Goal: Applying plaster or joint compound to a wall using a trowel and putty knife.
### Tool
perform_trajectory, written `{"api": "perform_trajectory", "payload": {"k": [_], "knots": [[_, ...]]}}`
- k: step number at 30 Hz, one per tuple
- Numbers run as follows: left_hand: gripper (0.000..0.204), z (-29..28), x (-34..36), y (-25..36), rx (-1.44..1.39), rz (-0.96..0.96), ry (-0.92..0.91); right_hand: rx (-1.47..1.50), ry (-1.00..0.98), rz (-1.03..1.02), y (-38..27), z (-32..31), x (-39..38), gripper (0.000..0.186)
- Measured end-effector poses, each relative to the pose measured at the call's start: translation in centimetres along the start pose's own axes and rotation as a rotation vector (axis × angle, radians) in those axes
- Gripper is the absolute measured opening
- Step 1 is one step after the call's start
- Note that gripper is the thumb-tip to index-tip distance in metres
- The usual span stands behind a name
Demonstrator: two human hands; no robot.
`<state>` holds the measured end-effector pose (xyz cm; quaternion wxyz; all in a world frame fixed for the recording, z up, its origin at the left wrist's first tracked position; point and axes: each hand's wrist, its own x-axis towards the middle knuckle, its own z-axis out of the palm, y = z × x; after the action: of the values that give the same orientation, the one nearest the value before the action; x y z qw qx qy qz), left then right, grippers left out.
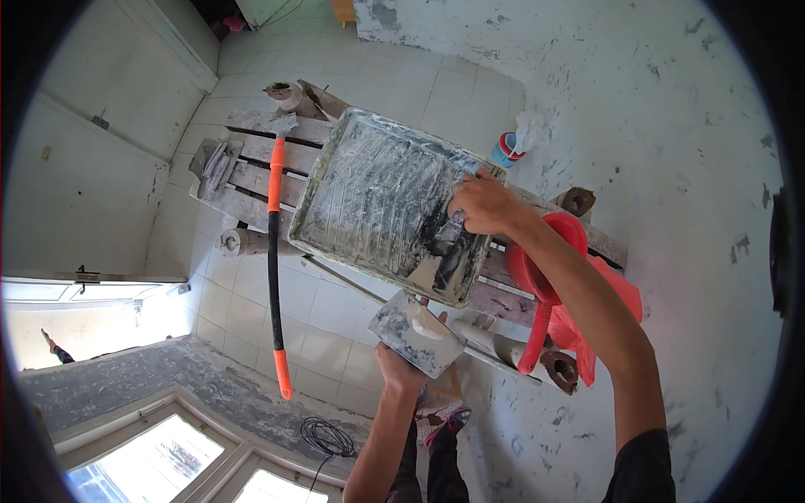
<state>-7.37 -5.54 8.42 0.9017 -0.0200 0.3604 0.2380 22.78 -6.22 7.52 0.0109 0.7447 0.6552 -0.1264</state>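
Head view | left hand (401, 366) fingers grip plaster hawk (417, 334), tilted | right hand (486, 204) fingers clasp trowel (436, 260), blade pointing down-left into tray (369, 193)

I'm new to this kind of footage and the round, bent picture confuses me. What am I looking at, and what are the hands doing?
There is no machine here: a wide fisheye camera on a person's head looks down, bending straight edges. Both forearms come up from the lower edge. The left hand holds a flat square board with a dab of white plaster. The right hand holds a tool in a big plaster-smeared tray; its blade is hard to make out. The tray rests on a rough wooden plank platform, beside an orange-and-black handled tool and a red bucket.
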Motion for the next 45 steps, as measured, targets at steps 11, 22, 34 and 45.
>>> {"api": "perform_trajectory", "payload": {"k": [11, 22, 34, 45], "knots": [[0.049, -0.2, -0.1, 0.3, 0.066, -0.032, 0.022, 0.267, -0.133, -0.070, -3.1, 1.2, -0.9, 0.027], [0.046, -1.0, -1.9, 1.2, 0.015, -0.011, 0.033, 0.770, 0.146, 0.082, -4.7, -7.9, -8.1, 0.022], [0.068, 5.4, -5.7, 0.9, -0.296, -0.304, -0.287, 0.922, 0.825, 0.257, -18.6, -3.4, -15.5, 0.026], [0.046, 7.1, -7.7, 2.7, -0.085, 0.026, -0.319, 0.696, 0.928, 0.512, -17.0, -4.2, -17.0, 0.029]]}}
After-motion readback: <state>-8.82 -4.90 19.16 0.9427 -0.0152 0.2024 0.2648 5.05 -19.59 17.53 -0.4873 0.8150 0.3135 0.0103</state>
